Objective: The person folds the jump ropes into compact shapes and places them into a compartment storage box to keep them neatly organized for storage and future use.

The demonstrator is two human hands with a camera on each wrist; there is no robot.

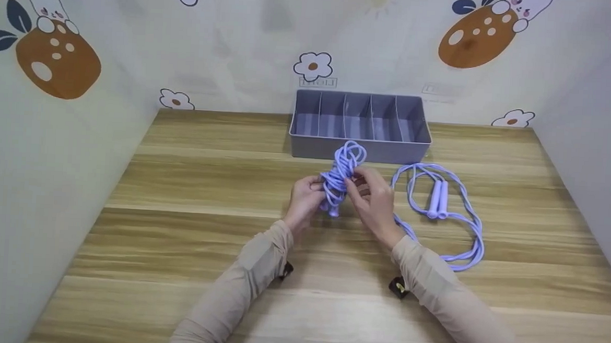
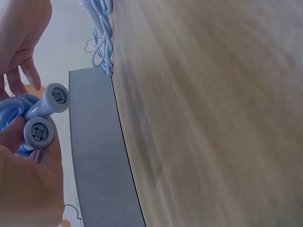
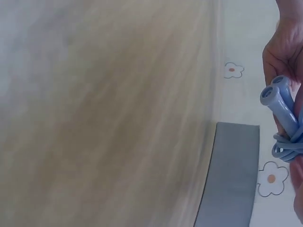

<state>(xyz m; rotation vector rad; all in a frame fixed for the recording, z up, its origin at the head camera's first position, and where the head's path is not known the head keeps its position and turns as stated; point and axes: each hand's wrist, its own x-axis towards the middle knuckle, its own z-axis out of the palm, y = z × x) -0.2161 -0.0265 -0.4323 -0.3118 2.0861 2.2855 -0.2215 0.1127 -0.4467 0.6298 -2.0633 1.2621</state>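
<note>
A light-blue jump rope (image 1: 343, 165), wound into a tight bundle, is held above the table in front of the grey box. My left hand (image 1: 304, 200) grips it from the left side, near the handles. On the right, my right hand (image 1: 377, 204) pinches at the windings with thumb and fingers. Two handle ends (image 2: 39, 133) stick out of the bundle beside the left palm in the left wrist view. The right wrist view shows the same pair of handles (image 3: 283, 113) with cord wrapped around them. Some of the left fingers are hidden behind the rope.
A second jump rope (image 1: 443, 199) lies loosely looped on the wooden table (image 1: 205, 187), right of my right hand, its two handles side by side. At the back stands a grey box (image 1: 359, 150) with several compartments, against a patterned wall (image 1: 239, 42).
</note>
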